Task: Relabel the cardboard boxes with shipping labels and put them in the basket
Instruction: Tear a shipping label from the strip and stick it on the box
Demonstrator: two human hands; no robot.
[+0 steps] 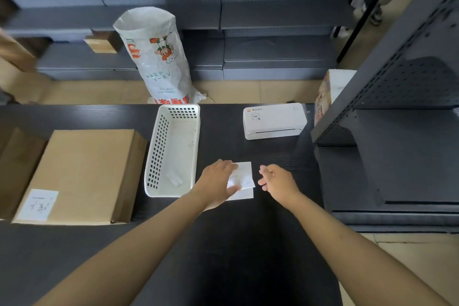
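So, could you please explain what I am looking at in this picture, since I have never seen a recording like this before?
There is no machine here: a person wears a camera on the head, so this one view looks forward and down along both bare arms at a dark table. The left hand lies with fairly straight fingers on a small stack of white shipping labels. The right hand hovers just beside them with loosely curled fingers, holding nothing. To the left stands a white perforated basket, with no box in it, and further left a flat cardboard box that bears a white label near its corner. At the far edge sits a small white label printer. Behind the table are a white printed sack and grey shelves.
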